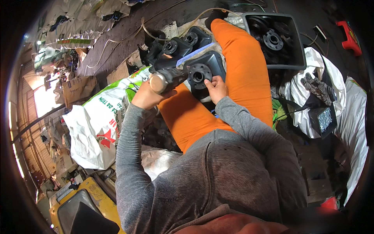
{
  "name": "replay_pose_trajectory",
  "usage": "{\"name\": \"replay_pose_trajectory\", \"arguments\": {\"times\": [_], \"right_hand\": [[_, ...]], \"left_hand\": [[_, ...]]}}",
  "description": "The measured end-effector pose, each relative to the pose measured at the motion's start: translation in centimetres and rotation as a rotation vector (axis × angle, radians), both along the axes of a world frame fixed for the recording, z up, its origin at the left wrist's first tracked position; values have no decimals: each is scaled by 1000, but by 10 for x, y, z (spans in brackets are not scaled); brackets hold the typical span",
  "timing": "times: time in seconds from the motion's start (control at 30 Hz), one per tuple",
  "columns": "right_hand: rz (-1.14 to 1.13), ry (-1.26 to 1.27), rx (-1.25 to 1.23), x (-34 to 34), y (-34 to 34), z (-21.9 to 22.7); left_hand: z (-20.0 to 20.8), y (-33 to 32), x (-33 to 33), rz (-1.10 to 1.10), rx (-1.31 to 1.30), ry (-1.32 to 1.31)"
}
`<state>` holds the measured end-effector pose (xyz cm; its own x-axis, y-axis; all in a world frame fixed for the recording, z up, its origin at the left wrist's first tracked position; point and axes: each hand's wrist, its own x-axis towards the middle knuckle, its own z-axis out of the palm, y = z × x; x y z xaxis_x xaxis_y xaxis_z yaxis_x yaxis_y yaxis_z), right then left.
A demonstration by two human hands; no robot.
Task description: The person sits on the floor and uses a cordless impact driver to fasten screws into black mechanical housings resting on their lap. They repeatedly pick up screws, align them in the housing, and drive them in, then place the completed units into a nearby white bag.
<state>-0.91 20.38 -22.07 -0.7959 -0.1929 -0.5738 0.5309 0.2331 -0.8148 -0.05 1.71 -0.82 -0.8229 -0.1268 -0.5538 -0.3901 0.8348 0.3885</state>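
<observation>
My left hand [147, 96] is closed round a dark, drill-like power driver [170, 77] with a pale round rear end. The driver's front points at a black round flange [204, 70] with a central hole and a ring of small holes. That flange sits on a black square-based housing [215, 59] between my legs. My right hand [217, 89] pinches the flange's lower right edge with thumb and fingers. The driver's tip and any fastener at it are too dark to make out.
Similar black flanged parts [170, 47] lie beyond, at the upper left. A grey bin [295, 65] of such parts stands at the upper right. Near it are a patterned glove [317, 89] and a dark tray of small shiny pieces [326, 120]. A white printed sack [91, 130] lies left.
</observation>
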Motion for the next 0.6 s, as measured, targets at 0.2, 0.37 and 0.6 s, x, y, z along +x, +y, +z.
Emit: {"name": "replay_pose_trajectory", "arguments": {"times": [0.2,0.37,0.6], "right_hand": [[-39,6,74,3,-1,1],[-18,-45,60,-5,4,7],[-110,-132,-111,2,3,-14]], "left_hand": [[-4,-11,-10,68,8,-102],[-8,-12,-12,-74,-23,-38],[-21,-11,-15,-117,-35,-20]]}}
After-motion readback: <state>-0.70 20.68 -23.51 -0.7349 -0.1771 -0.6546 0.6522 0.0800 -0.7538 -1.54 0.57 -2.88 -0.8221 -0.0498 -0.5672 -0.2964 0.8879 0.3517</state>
